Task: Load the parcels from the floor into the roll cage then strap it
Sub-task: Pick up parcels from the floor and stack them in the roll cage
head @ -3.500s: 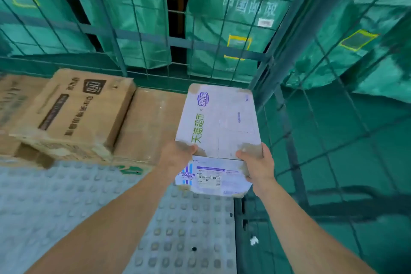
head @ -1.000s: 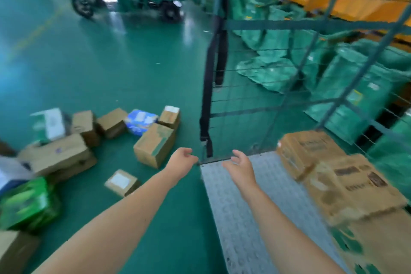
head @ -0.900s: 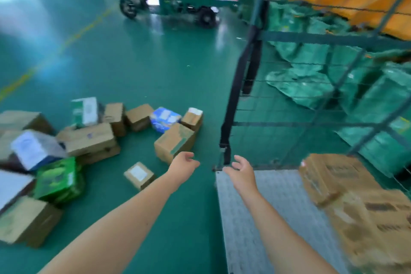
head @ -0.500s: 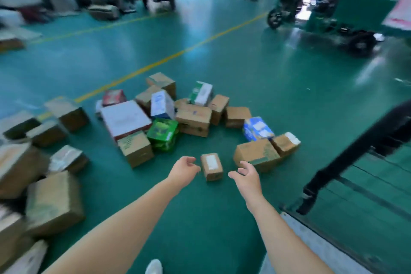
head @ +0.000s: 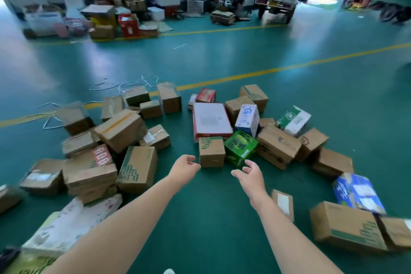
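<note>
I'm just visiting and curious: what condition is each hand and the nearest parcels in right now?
Left hand: empty, fingers curled, open.
Right hand: empty, fingers spread.
Small brown box: on the floor, upright, untouched.
Green box: on the floor, tilted, beside the small brown box.
White flat box: lying flat, closed.

1. The glossy teal-green painted floor (head: 222, 224) is crossed by a yellow painted line (head: 278, 70)
2. Most of the scattered cardboard parcels are plain brown; the small brown cardboard box (head: 211, 151) nearest the hands carries a green stepped pattern at its top edge
3. Beside it sits a bright green printed carton (head: 241, 147)
4. The flat white-topped box with red sides (head: 210, 120) lies behind
5. A white carton with blue lettering (head: 247, 119) stands upright
6. The blue-and-white printed box (head: 358, 192) lies at the right
7. A small red carton (head: 206, 95) sits near the line
</note>
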Tool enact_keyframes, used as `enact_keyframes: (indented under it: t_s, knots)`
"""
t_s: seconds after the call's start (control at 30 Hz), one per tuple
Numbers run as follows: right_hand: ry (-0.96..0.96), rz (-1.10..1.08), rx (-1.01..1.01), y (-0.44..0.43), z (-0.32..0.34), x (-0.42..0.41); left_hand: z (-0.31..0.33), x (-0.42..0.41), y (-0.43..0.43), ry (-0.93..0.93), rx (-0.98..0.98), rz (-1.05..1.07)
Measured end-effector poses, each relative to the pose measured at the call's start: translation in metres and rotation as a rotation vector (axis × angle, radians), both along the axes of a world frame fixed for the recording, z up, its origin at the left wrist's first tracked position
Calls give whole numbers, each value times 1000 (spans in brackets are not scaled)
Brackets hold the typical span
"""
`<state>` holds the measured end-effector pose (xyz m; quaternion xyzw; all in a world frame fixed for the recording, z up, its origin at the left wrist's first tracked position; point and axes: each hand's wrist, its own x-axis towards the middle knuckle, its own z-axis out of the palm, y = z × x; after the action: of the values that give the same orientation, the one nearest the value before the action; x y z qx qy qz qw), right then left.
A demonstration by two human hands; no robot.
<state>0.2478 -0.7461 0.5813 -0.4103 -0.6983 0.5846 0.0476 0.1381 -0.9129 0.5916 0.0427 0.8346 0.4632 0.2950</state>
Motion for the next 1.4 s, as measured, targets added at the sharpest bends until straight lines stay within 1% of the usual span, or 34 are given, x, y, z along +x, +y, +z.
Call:
enact_keyframes:
  t_s: [0.23, 0.43, 0.67, 0.83, 0.93, 1.07, 1.2, 1.3, 1.4]
  knots:
    - [9, -2, 12, 9, 3, -108, 6, -111, 8, 28, 4, -14]
    - [-26, -11, 0, 38, -6, -185, -7, -188, 32, -13, -26, -28]
    - [-53, 15, -31, 118, -29, -308, -29, -304, 107, -45, -50, 7]
    - [-118, 81, -49, 188, -36, -405, -24, -390, 172, -92, -74, 54]
    - [-127, 98, -59, 228, -37, -462, -20, -440, 207, -85, -69, 81]
    - [-155, 113, -74, 261, -40, -524, -25, -497, 238, -120, -95, 89]
    - [-177, 113, -101, 284, -55, -589, -42, -569, 262, -172, -110, 102]
    - [-211, 82, -109, 298, -74, -634, -62, -628, 281, -190, -130, 50]
    - [-257, 9, -118, 316, -108, -691, -95, -704, 306, -226, -171, -41]
